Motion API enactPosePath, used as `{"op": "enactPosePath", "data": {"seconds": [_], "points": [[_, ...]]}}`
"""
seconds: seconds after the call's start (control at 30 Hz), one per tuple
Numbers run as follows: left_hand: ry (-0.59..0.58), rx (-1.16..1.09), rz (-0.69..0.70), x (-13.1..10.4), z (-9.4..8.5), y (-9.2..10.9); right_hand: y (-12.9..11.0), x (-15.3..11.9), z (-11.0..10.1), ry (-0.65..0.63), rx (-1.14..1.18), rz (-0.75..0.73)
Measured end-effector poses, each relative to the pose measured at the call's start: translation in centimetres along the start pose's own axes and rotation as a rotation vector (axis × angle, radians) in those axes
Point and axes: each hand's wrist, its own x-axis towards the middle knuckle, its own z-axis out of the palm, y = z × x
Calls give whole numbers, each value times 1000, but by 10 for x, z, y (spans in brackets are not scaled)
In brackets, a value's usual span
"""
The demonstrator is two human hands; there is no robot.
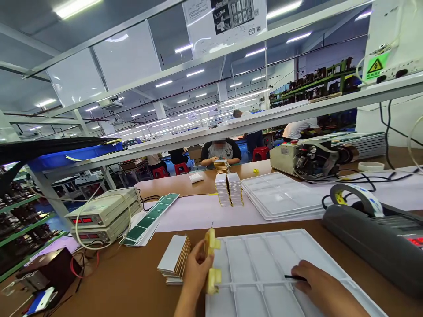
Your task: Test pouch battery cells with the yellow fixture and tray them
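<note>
I see my left hand (194,275) pinching a yellow-tabbed part (211,259) upright, long axis vertical, at the white tray (264,246)'s left edge, while my right hand (317,284) (closed on a thin black tool (295,278)) rests in the tray, farther off.

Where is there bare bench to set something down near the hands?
Bare brown bench lies between the card stack and the meter boxes, left of the left hand. The white tray under the right hand has empty pockets. The right side is crowded by the tape dispenser.

yellow part (211,259), white tray (264,264), brown table (132,277)
</note>
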Motion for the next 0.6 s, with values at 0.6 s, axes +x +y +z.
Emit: {"op": "enactPosePath", "data": {"seconds": [0.6], "points": [[325,-708,112,-20,-36,20,-40,-11,-72,482,-560,-402]]}}
